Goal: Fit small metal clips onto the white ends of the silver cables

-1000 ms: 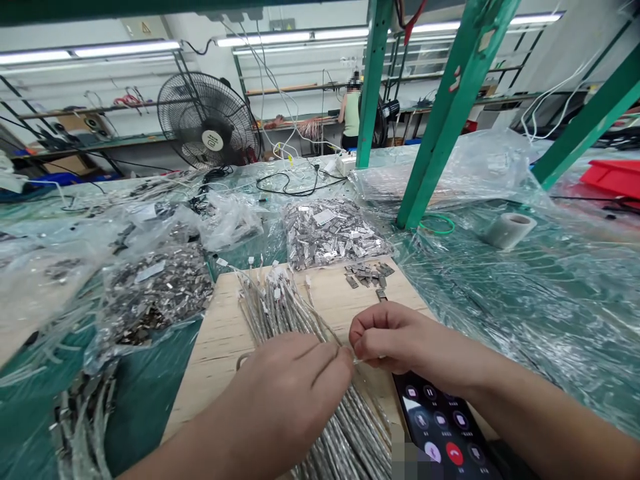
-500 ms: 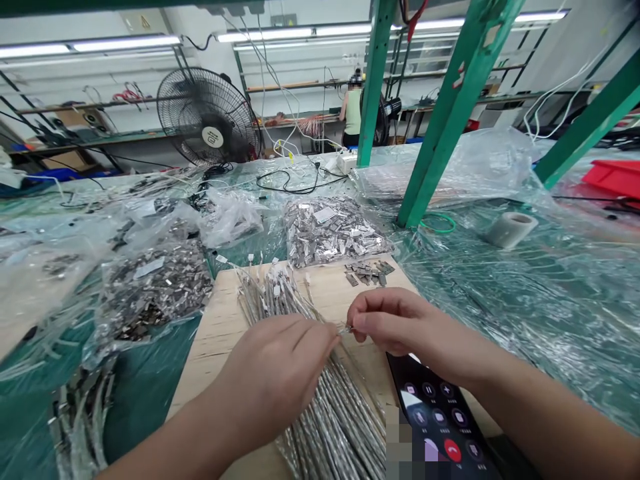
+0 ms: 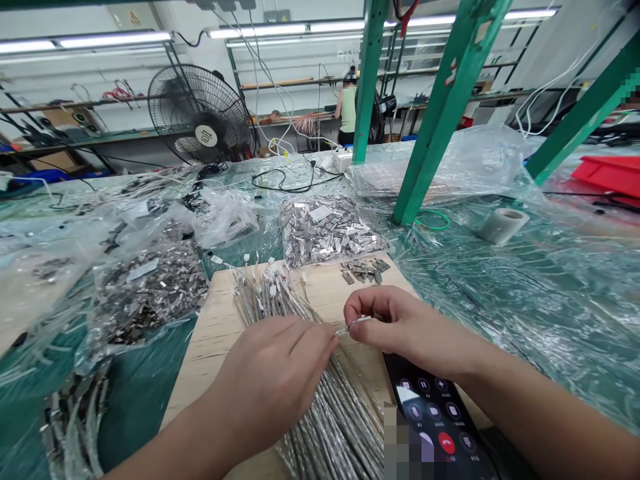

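Lying left of the board [image 3: 220, 333], a bag [image 3: 145, 293] of dark clips stays full, and a thick bundle of silver cables [image 3: 320, 400] runs down the board's middle, so by my judgement most of the fitting is still to do. On the bundle rests the left hand [image 3: 273, 383], its fingers pressed together on one cable [image 3: 336, 331] at its tip. Just right of it, the right hand [image 3: 400, 327] pinches a small metal clip [image 3: 361, 321] between thumb and forefinger, the clip touching that cable's end, seemingly being slid on. Beyond the board's far right corner lie a few loose clips [image 3: 363, 270], and behind them a second bag [image 3: 327, 230]. A phone [image 3: 435, 420] lies under the right wrist.
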The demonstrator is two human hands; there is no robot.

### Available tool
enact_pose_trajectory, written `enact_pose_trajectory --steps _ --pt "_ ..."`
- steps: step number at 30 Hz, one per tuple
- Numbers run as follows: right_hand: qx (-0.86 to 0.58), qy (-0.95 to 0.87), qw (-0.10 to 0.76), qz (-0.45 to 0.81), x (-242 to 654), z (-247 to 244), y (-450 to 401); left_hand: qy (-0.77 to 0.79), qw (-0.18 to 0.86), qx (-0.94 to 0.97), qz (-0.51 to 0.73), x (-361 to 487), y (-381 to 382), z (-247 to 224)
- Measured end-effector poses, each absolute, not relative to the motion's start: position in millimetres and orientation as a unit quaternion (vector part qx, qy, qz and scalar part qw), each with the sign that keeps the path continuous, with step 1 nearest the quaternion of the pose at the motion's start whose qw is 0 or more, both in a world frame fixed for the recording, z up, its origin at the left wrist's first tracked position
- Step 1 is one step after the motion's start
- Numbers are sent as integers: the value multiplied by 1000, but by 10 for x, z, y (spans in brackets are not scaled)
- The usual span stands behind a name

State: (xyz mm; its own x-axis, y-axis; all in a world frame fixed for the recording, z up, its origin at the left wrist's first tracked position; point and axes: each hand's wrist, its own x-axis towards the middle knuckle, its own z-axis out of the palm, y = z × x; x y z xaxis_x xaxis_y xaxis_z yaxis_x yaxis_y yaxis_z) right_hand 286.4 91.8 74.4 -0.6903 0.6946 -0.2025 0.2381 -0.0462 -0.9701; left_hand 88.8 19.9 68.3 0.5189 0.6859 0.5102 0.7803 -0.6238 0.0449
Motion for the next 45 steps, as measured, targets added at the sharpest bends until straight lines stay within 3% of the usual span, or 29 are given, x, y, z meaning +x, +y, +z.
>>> enact_pose_trajectory --steps 11,22,26,31,36,38,45 --pt "-352 -677 189 618 2849 692 926 -420 128 -861 -256 902 198 656" --pt "-345 -701 212 587 2810 693 858 -425 78 -869 -241 905 186 666" --pt "-334 -713 228 573 2791 690 837 -469 -55 -856 -208 908 192 731" --pt "-321 -745 230 538 2793 694 800 -536 -332 -747 -210 927 209 856" --pt "-284 -763 235 531 2818 695 785 -464 -608 -602 -230 898 267 887" --pt "-293 -756 233 537 2820 683 807 -457 -631 -580 -239 889 293 864" --pt "-320 -726 205 574 2845 707 910 -501 -562 -610 -247 894 303 840"
